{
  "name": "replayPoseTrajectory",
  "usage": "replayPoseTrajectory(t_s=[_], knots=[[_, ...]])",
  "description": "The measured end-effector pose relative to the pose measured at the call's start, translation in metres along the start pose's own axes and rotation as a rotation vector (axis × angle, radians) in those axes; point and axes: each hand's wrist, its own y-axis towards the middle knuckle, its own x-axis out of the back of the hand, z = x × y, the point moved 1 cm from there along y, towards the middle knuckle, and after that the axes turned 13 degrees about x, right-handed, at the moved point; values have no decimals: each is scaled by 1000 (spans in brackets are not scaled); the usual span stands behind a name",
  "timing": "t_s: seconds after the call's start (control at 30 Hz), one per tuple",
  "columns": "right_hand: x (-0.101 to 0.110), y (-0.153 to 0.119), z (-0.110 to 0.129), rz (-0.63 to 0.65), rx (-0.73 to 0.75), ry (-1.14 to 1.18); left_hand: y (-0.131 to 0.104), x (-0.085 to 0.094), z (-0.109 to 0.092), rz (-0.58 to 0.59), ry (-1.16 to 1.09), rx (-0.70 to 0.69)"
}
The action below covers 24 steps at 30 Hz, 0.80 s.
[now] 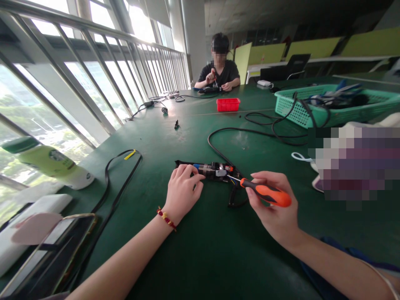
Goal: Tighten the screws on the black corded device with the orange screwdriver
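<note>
An opened black corded device [210, 170] lies on the green table, its inner parts and coloured wires bare. Fingers of my left hand [184, 189] are curled over its left end and keep hold of it; a red and gold bracelet is on that wrist. In my right hand [276, 212] is an orange and black screwdriver [265, 193], gripped by its handle. The shaft points left, its tip at the wires and parts on the device's right side. Whether the tip touches a part I cannot tell. A black cord [215, 137] runs from the device.
A green basket [290, 110] of tools and cords stands at the right, a red tray [228, 105] further back. Across the table a person [218, 68] works on a similar device. At the left are a bottle [51, 160], a phone [53, 254] and a black strap [125, 183].
</note>
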Motion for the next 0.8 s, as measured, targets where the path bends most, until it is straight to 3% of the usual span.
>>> replayPoseTrajectory(t_s=[0.1, 0.27, 0.43, 0.8], knots=[[0, -1, -1, 52, -58, 16, 0, 1, 0, 3, 4, -3], [1, 1, 1, -14, 29, -14, 0, 2, -1, -5, 3, 5], [0, 2, 2, 19, -36, -15, -1, 1, -1, -1, -1, 10], [0, 3, 2, -4, 10, -18, -2, 2, -2, -40, 28, -9]])
